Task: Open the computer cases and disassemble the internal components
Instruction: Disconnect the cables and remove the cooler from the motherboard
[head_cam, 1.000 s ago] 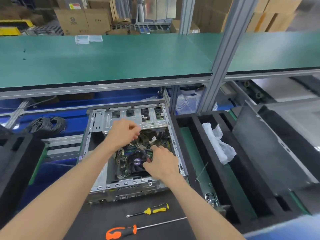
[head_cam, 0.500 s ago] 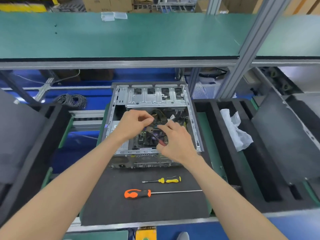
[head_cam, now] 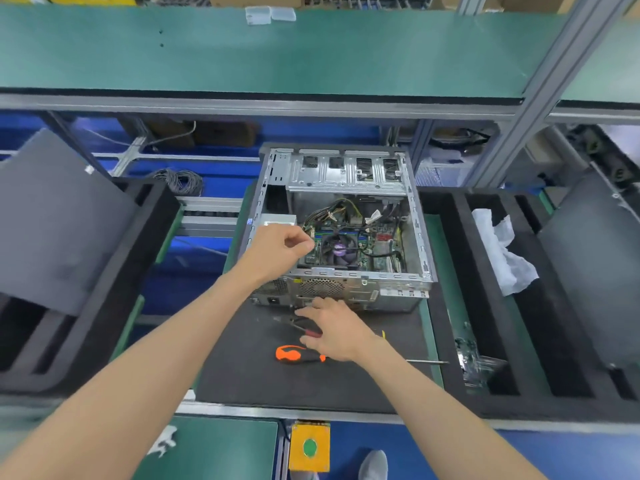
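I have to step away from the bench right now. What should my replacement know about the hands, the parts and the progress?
Left hand: over the left edge of the open computer case, fingers curled; I cannot tell if it holds anything.
Right hand: down on the black mat in front of the case, fingers spread over the red-handled pliers, no clear grip.
The orange screwdriver lies just nearer you, its shaft running right under the hand.
Done: side panel off, interior exposed.
Left: motherboard, CPU fan and cables are all still inside.
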The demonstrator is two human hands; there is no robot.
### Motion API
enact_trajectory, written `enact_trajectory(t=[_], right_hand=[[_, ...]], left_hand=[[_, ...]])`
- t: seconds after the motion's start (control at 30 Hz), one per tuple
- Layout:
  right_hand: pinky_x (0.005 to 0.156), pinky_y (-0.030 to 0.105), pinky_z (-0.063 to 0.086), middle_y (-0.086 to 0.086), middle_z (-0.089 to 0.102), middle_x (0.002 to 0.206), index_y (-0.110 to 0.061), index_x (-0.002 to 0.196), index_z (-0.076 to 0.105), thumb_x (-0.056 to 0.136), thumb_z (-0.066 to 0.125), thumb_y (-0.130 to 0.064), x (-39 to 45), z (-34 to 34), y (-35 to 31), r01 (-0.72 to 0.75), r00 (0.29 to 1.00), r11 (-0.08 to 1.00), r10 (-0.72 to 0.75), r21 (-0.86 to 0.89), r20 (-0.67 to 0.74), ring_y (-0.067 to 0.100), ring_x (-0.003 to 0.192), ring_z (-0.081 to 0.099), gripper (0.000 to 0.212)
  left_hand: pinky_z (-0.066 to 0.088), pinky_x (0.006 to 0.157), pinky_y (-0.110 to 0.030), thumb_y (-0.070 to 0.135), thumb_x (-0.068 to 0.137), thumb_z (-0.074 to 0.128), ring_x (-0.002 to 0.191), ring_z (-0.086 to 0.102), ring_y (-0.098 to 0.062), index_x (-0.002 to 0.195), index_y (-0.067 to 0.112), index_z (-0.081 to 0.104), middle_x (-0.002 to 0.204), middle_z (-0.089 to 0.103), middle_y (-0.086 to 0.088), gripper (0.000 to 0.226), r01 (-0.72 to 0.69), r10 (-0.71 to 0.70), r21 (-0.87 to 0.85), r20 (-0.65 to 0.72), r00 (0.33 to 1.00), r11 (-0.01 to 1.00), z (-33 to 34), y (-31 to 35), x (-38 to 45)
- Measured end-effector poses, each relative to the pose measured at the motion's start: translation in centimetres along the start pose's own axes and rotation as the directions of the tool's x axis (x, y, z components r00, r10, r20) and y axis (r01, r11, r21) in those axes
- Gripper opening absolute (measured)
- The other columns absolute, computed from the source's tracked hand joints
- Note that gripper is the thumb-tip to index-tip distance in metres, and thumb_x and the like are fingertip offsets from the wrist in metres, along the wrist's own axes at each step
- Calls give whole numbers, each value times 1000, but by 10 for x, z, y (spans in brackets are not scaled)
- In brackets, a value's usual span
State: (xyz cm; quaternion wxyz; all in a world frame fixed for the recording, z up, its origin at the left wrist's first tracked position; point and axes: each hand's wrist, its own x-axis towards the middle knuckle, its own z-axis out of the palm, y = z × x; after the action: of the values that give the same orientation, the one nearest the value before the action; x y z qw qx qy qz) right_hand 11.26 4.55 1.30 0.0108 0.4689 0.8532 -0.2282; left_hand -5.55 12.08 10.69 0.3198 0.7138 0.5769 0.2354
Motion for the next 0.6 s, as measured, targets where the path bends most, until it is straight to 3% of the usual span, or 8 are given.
enact_trajectory(t=[0.17, 0.33, 0.43, 0.5, 0.6], right_hand=[[103, 45, 33, 8, 50, 139, -19, 148, 46, 98, 53, -53, 17, 19, -5, 12, 999, 999, -10, -37, 52, 30, 129, 41, 60], [105, 43, 37, 8, 49, 138, -12, 147, 46, 103, 49, -44, 11, 15, -8, 42, 999, 999, -42, -28, -14, 29, 130, 41, 54], [88, 47, 50, 9, 61, 117, -9, 125, 63, 104, 46, -37, 0, -4, -16, 161, 965, 987, -153, 20, -212, 29, 111, 56, 38], [69, 44, 52, 8, 64, 91, -8, 98, 68, 102, 48, -29, -7, -22, -15, 263, 880, 965, -242, -4, -408, 29, 85, 62, 29], [56, 31, 41, 4, 57, 71, -7, 80, 63, 96, 51, -17, -13, -56, -2, 272, 723, 958, -143, 88, -676, 22, 61, 51, 23]], left_hand=[[42, 70, -8, 28, 95, 65, 84, 63, 3, 97, 22, 77, 91, 72, 13, 13, 22, -22, 12, -10, 1000, 1000, 4, -8, -5], [44, 73, -16, 29, 95, 65, 86, 61, 2, 96, 26, 76, 90, 71, 13, 11, 20, -20, 50, 4, 1000, 999, 13, -1, 4], [44, 74, -18, 29, 95, 64, 87, 61, 3, 98, 26, 75, 90, 70, 14, 12, 22, -22, 53, -11, 1000, 998, 21, 5, 14], [46, 77, -20, 29, 95, 65, 87, 61, 3, 99, 26, 75, 90, 70, 15, 12, 26, -24, 50, -36, 999, 998, 26, 10, 23], [49, 82, -24, 27, 95, 66, 86, 63, 1, 101, 26, 75, 90, 71, 13, 11, 34, -32, 40, -51, 998, 999, 33, 21, 37]])
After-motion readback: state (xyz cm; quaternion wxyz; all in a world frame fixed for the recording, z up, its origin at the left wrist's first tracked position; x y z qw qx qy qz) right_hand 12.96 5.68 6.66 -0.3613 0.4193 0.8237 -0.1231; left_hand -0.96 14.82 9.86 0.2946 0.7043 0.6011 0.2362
